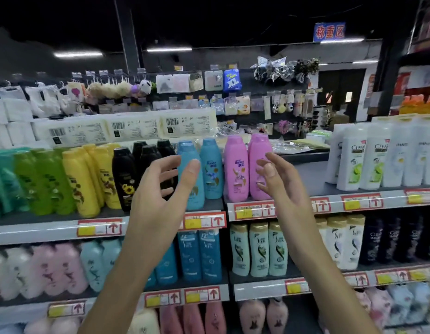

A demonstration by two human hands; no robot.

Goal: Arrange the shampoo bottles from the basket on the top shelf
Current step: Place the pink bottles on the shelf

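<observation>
Right now both of your hands are raised in front of the top shelf (313, 175), and neither holds anything. Your left hand (158, 189) has its fingers spread and lightly curved, thumb well apart. Your right hand (279, 186) is likewise loose and spread, palm turned inward toward the left one. The basket is out of view, so you cannot tell on which side it waits.

The shampoo bottles nearest you stand upright along the shelf's front edge, with long axes vertical, caps up and labels facing you. The blue bottles (210, 169) lie just beyond your left hand's fingertips, and that hand partly covers the left one of the pair. The pink bottles (235, 167) stand just beside them toward the shelf's right end. Your right hand's fingers cross in front of the right one of that pair. Whether any finger touches a bottle cannot be told.

So both pairs sit between your hands and farther in, blue nearer the left hand and pink nearer the right. Between the pink pair and the white bottles (354, 162) near the right end, the shelf shows a bare stretch. That looks the likeliest place for more bottles, and your right hand is the nearer one to it.
</observation>
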